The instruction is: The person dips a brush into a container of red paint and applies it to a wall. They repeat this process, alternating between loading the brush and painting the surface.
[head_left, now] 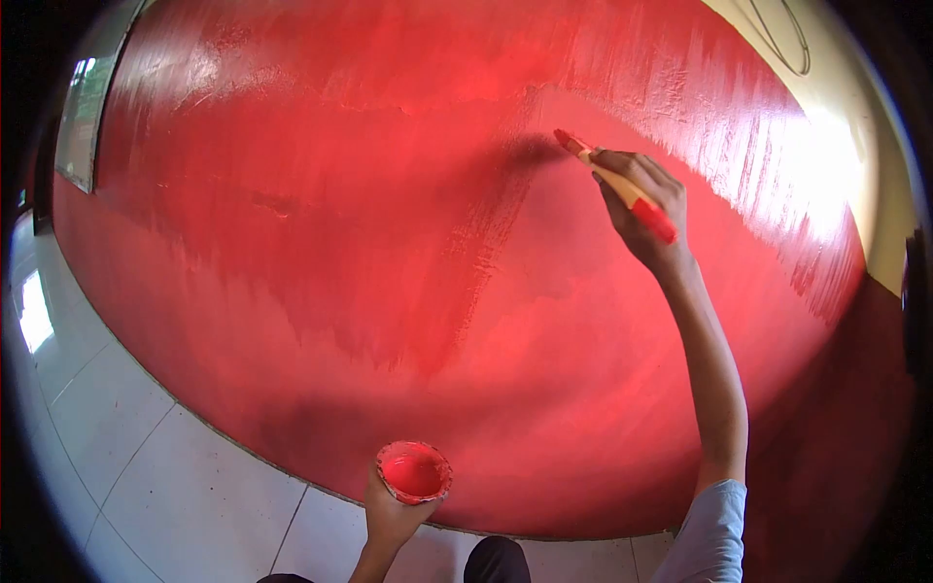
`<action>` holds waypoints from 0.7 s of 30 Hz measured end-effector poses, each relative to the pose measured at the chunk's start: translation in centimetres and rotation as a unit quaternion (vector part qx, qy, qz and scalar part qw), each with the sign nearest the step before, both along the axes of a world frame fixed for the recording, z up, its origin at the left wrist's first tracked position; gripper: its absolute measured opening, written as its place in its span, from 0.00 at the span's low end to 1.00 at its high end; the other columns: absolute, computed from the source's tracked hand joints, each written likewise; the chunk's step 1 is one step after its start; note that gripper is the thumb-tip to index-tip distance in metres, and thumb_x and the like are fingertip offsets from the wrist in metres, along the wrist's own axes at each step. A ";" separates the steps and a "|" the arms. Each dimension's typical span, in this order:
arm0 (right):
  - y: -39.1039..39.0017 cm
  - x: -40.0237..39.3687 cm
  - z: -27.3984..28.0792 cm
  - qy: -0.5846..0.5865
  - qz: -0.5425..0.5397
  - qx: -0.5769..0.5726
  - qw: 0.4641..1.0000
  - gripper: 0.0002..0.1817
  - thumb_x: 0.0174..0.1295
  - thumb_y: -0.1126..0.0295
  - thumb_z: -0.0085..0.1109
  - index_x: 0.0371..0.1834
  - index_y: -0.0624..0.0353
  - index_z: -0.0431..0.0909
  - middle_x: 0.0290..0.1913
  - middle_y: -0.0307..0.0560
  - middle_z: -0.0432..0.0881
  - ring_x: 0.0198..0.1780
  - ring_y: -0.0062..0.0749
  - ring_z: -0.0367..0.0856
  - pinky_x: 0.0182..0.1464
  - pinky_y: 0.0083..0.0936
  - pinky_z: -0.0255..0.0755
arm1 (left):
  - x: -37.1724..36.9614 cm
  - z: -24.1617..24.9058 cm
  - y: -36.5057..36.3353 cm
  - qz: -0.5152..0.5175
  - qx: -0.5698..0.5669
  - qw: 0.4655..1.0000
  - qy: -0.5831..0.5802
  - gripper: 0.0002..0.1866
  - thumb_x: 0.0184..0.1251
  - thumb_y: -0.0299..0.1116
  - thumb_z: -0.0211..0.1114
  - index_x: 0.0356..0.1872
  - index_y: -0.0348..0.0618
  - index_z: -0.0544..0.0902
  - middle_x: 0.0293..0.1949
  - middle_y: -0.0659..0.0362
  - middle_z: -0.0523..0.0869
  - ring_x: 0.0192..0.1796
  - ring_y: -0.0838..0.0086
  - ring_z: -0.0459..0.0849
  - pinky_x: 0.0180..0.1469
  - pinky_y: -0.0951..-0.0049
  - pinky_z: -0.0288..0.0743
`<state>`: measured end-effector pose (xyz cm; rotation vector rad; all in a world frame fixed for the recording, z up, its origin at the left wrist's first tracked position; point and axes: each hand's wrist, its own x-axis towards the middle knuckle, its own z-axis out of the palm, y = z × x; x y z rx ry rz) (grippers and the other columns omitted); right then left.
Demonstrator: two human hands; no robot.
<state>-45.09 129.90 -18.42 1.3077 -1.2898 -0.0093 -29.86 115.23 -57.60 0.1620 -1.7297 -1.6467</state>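
Currently right hand grips brush up at red wall, bristle contact unclear; left hand is wrapped around open paint cup, low, near tiled floor. Careless wrist tilt could spill paint onto tiles; overloaded bristles might drip, uneven pressure might leave streaks.

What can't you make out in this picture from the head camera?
All in the head view:
- The lower outside of the cup: hidden by its rim and the left hand.
- Whether the brush touches the red wall: the gap, if any, is too small to tell.
- Paint marks at the wall's far right: washed out by glare.
- The cable's upper part: cut off by the top edge.
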 end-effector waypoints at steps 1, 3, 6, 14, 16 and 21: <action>-0.1 -0.2 -0.3 0.025 -0.017 0.013 0.999 0.18 0.49 0.79 0.60 0.46 0.54 0.80 0.43 0.41 0.83 0.41 0.38 0.82 0.38 0.30 0.77 | 0.1 0.2 0.0 0.010 -0.005 1.000 0.000 0.42 0.32 0.37 0.83 0.52 0.40 0.69 0.48 0.50 0.81 0.50 0.60 0.83 0.49 0.63 0.78; -0.1 -0.4 -3.3 0.021 -0.070 0.038 0.997 0.21 0.48 0.76 0.61 0.49 0.51 0.79 0.44 0.41 0.82 0.40 0.35 0.82 0.39 0.30 0.78 | 0.2 0.6 -0.1 0.012 -0.013 1.000 -0.008 0.43 0.31 0.35 0.84 0.52 0.40 0.68 0.48 0.50 0.81 0.50 0.60 0.82 0.50 0.63 0.77; 1.1 -4.4 -12.6 0.058 -0.069 0.147 0.985 0.25 0.48 0.73 0.62 0.53 0.48 0.77 0.45 0.40 0.81 0.43 0.30 0.82 0.39 0.29 0.81 | 0.1 0.5 -0.3 -0.007 -0.012 1.000 -0.017 0.44 0.30 0.33 0.84 0.53 0.40 0.68 0.49 0.51 0.79 0.52 0.61 0.81 0.53 0.63 0.76; 0.2 -2.8 -10.5 -0.282 0.004 0.165 0.945 0.14 0.56 0.74 0.58 0.46 0.49 0.83 0.43 0.44 0.85 0.41 0.39 0.84 0.42 0.30 0.80 | 0.2 0.5 -0.5 0.005 -0.001 1.000 -0.014 0.45 0.29 0.34 0.84 0.55 0.41 0.68 0.50 0.52 0.79 0.52 0.61 0.80 0.53 0.63 0.75; -1.0 -4.2 -3.5 -0.252 0.034 0.043 0.966 0.10 0.61 0.74 0.56 0.43 0.52 0.84 0.41 0.46 0.86 0.35 0.33 0.86 0.36 0.27 0.79 | 0.5 1.0 -0.6 0.019 -0.013 0.999 -0.036 0.44 0.30 0.36 0.84 0.54 0.40 0.68 0.50 0.50 0.80 0.51 0.61 0.82 0.50 0.63 0.77; -2.0 -2.4 1.2 0.011 -0.037 -0.030 0.999 0.12 0.55 0.76 0.60 0.42 0.54 0.81 0.43 0.41 0.85 0.35 0.30 0.82 0.31 0.21 0.72 | 0.5 1.1 -0.8 -0.001 0.001 0.999 -0.034 0.44 0.31 0.38 0.84 0.53 0.40 0.69 0.48 0.50 0.81 0.50 0.60 0.83 0.48 0.63 0.78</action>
